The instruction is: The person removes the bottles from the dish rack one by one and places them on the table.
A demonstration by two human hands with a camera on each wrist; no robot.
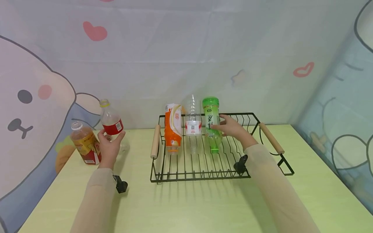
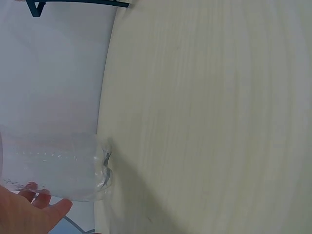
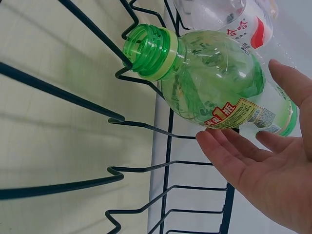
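Note:
On the left, my left hand (image 1: 110,146) holds a clear plastic bottle (image 1: 111,116) with a red label and yellow neck ring. It is capless and leans slightly left. The left wrist view shows its clear base (image 2: 100,170), with fingers (image 2: 41,200) along its side. My right hand (image 1: 233,126) is at the right side of a green plastic bottle (image 1: 212,124) lying neck toward me on a black wire rack (image 1: 201,178). In the right wrist view, the right fingers (image 3: 229,156) are extended below that bottle and the thumb is spread above; contact is unclear.
An orange-and-white bottle (image 1: 173,126) and a clear bottle (image 1: 193,127) also lie on the rack, left of the green one. The rack has wooden handles (image 1: 271,138). A yellow-and-red labelled bottle (image 1: 86,144) stands at the table's left. Behind hangs a printed cloth (image 1: 163,64).

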